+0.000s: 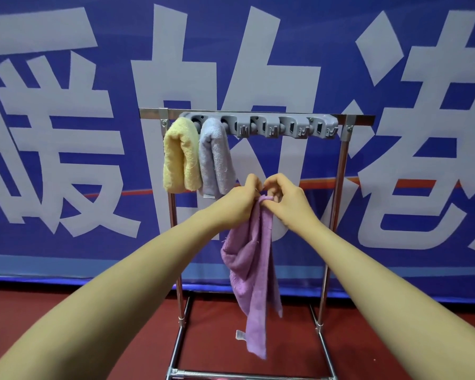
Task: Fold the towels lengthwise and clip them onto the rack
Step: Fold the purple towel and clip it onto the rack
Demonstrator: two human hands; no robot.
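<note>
- My left hand [242, 200] and right hand [285, 200] both pinch the top of the purple towel [254, 270], fingers curled round it.
- The towel hangs below the grey clip bar [261, 124] of the metal rack [340, 171].
- A yellow towel [180, 157] and a grey towel [215, 157] hang clipped at the bar's left end.

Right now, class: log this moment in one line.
both hands pinch purple towel | yellow, grey clipped | clip bar part free

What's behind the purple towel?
Behind the purple towel, held at its top by both hands, stand the rack and blue banner. Whatever lies directly behind it is covered.
</note>
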